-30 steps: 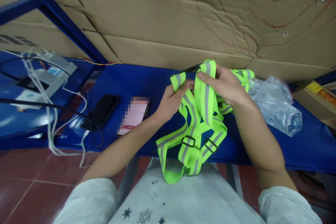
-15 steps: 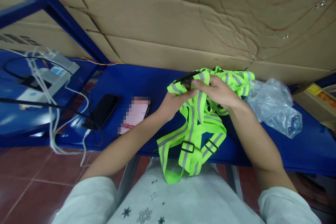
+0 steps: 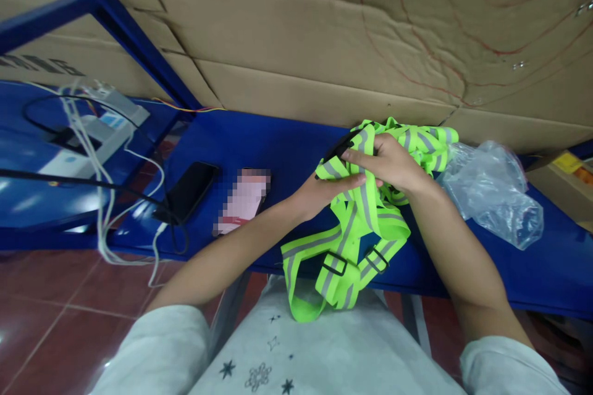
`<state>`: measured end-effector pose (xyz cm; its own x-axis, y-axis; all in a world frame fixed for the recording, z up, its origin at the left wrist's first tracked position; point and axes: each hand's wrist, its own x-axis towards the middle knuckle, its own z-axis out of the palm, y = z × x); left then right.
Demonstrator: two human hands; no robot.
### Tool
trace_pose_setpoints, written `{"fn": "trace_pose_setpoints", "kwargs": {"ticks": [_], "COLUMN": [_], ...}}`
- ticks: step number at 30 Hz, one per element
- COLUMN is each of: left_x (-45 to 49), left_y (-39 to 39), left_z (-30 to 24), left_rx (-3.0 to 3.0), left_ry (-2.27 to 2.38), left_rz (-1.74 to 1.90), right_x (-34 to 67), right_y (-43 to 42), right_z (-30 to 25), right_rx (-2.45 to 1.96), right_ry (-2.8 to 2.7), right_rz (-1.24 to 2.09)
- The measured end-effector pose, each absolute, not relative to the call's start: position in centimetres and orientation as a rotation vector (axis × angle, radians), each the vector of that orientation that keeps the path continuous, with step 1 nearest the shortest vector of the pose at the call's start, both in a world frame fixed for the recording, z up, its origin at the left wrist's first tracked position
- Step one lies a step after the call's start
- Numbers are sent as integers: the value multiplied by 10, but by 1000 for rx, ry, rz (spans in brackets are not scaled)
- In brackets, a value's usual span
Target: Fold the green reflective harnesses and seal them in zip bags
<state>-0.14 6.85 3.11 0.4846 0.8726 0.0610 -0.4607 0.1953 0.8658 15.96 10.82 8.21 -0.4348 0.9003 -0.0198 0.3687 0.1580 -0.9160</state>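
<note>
A bundle of neon-green reflective straps [image 3: 345, 231] with grey stripes and black buckles, like a safety harness, lies over the blue bench and hangs off its front edge. My left hand [image 3: 319, 190] is closed on a strap near a black piece [image 3: 340, 145], thumb pointing right. My right hand [image 3: 391, 162] grips the same strapping from the other side, its thumb across a striped band. Most fingertips of both hands are hidden by the straps. Beyond my right hand, more green strapping [image 3: 428, 141] is heaped against the cardboard.
A clear plastic bag [image 3: 493, 191] lies to the right, near an open cardboard box [image 3: 563, 188]. On the left are a pink-screened phone [image 3: 245, 200], a black phone [image 3: 192, 191] and a power strip [image 3: 99, 129] with tangled cables. Tall cardboard [image 3: 301, 31] stands behind the blue bench [image 3: 259, 136].
Both hands have shifted slightly right in the picture, partly with the camera's turn. My left hand has moved a little closer to the right one, and the upper band hangs more upright.
</note>
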Motion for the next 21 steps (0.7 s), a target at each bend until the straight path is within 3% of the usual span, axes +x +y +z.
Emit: {"fn": "trace_pose_setpoints", "kwargs": {"ticks": [7,13,16,21], "left_x": [-3,-6,-7,-10], "left_y": [65,66,65,63], "left_z": [30,35,37,41], "left_rx": [913,997,1036,1026], "left_ry": [551,579,552,520], "left_rz": [922,883,776,776], "right_x": [161,183,186,174], "right_y": [102,101,96,92], "right_z": [89,110,122,119], "right_rx": [-1188,-934,-840,-1086], "right_ry": [-2109,-2299,-2432,-2237], "right_rz": [1159,546,572,524]}}
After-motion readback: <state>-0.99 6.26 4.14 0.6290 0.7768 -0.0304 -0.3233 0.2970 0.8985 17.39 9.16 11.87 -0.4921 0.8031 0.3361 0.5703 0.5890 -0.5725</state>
